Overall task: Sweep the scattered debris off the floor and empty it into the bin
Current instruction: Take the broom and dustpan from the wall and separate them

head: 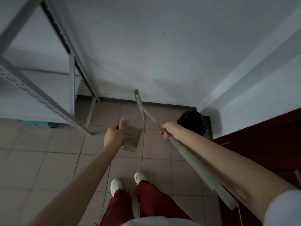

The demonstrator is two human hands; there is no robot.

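1. Standing view, straight down. Tiled floor (48, 160), white wall (162, 54) ahead, dim light.
2. Right hand (165, 132): fingers wrapped tight round the grey-green broom (195, 167) partway along its handle. The handle runs along the right forearm, and its thick near end sits at lower right.
3. The broom's far end (138, 101) points up-left toward the foot of the wall. It looks split into two thin bars, and its shape is too blurred to read.
4. Left hand (114, 136): fingers curled in, thumb up on top. There is a faint blurred streak above the thumb. Cannot tell whether the hand grips anything.
5. Dustpan (132, 141): grey-green, just beyond and beneath the left hand, with its left edge hidden by that hand. Whether it is lifted or resting on the tiles is unclear.
6. Pale marks (128, 137) inside the pan. Debris or print, cannot tell.
7. Bin (193, 121): black, in the corner by the wall, to the right of the dustpan, just past the right hand.
8. Grey metal shelf rack (71, 75) at left against the wall.
9. Dark red panel (260, 144) at right.
10. White shoes (116, 185) and dark red trousers (151, 201) at the bottom, behind the dustpan.
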